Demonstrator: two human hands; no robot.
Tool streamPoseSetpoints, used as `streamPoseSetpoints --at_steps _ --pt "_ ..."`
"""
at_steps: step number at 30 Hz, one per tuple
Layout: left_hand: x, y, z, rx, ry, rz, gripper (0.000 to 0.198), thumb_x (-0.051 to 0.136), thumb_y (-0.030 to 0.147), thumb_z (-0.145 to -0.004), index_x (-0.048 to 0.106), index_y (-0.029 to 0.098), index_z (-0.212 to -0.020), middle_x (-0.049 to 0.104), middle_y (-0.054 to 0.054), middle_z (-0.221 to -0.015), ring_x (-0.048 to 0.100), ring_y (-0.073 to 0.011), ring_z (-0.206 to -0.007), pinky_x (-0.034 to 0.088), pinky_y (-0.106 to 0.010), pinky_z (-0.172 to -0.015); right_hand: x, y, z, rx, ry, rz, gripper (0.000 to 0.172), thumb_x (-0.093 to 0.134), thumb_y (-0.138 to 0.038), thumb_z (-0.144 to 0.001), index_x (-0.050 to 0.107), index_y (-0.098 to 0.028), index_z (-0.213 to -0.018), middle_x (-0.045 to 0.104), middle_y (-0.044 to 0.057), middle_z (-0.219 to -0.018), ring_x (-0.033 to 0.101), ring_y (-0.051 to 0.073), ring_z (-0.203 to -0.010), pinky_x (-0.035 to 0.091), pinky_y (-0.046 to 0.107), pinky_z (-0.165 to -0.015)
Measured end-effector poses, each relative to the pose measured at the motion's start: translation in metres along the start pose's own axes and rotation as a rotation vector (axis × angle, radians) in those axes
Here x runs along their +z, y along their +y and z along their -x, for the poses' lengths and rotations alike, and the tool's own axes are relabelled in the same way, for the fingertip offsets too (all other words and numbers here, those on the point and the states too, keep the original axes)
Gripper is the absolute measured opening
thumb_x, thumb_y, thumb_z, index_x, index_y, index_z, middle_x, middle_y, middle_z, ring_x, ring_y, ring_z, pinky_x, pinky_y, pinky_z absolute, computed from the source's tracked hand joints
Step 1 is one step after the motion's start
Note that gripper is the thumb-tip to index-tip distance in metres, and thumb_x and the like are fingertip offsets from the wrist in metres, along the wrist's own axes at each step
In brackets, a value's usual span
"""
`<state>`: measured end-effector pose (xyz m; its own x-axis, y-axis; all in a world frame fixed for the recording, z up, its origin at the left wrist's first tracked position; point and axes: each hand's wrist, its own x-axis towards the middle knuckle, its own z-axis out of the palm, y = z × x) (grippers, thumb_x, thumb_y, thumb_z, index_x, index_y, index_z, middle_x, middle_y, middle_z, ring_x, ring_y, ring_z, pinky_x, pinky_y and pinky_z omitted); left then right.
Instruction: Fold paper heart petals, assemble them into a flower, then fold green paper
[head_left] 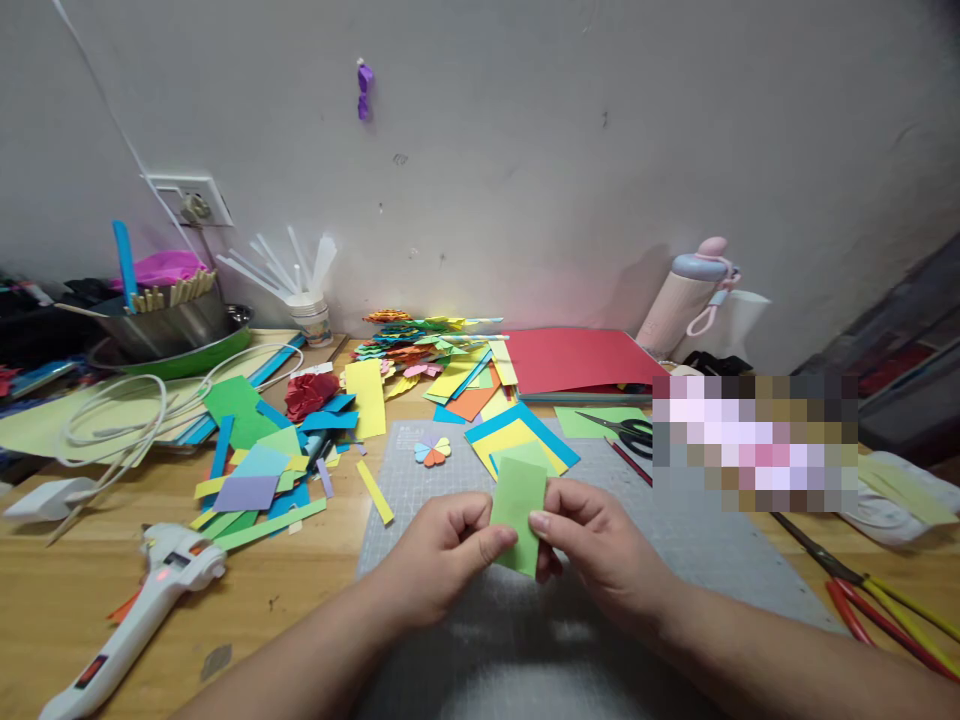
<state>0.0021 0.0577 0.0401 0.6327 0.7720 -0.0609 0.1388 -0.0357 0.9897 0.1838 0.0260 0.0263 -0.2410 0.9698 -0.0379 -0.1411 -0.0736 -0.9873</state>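
Note:
A small rectangle of light green paper (519,500) is held up between my two hands, over the grey cutting mat (630,570). My left hand (456,548) pinches its left edge, thumb on the front face. On the right edge, my right hand (592,530) pinches it the same way, with some fingers hidden behind the sheet. Just beyond the hands lie blue and yellow paper sheets (559,452), partly covered by the held paper. A small multicoloured paper flower (433,452) rests on the mat to the left.
A white hot glue gun (161,590) and colourful paper scraps (259,475) lie on the left. Black scissors (634,432), a dark red pencil (628,460) and red-and-yellow-handled scissors (855,580) are on the right. Behind stand a red sheet (581,362), a bottle (679,300) and finished paper flowers (409,345).

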Motion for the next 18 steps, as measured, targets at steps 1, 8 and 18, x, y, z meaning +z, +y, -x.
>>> streamPoseSetpoints --at_steps 1,8,18 --pt "0.0007 -0.0002 0.0 0.01 0.007 -0.013 0.038 0.051 0.049 -0.08 0.037 0.019 -0.06 0.041 0.002 -0.062 0.038 -0.0127 -0.06 0.032 -0.025 -0.059 0.0002 0.0004 0.0002 -0.004 0.002 -0.004 0.028 0.062 -0.035 -0.081 0.051 -0.018 -0.063 0.06 -0.001 -0.052 0.053 0.01 -0.049 0.04 0.023 -0.053" --pt "0.0008 -0.0065 0.0007 0.14 0.09 -0.242 0.041 0.045 0.047 -0.085 0.04 0.018 -0.056 0.039 0.003 -0.057 0.037 -0.0122 -0.056 0.029 -0.024 -0.056 0.0017 0.0029 0.0006 0.006 0.03 -0.028 0.029 0.062 -0.037 -0.081 0.05 -0.018 -0.063 0.06 -0.002 -0.051 0.053 0.01 -0.049 0.04 0.023 -0.053" --pt "0.0031 -0.0071 -0.002 0.037 0.029 0.147 0.041 0.054 0.053 -0.079 0.05 0.016 -0.061 0.052 -0.001 -0.065 0.047 -0.0149 -0.066 0.035 -0.026 -0.065 -0.0001 0.0036 -0.003 0.002 0.037 -0.082 0.029 0.06 -0.038 -0.083 0.049 -0.018 -0.066 0.062 0.0 -0.058 0.057 0.011 -0.055 0.042 0.023 -0.054"
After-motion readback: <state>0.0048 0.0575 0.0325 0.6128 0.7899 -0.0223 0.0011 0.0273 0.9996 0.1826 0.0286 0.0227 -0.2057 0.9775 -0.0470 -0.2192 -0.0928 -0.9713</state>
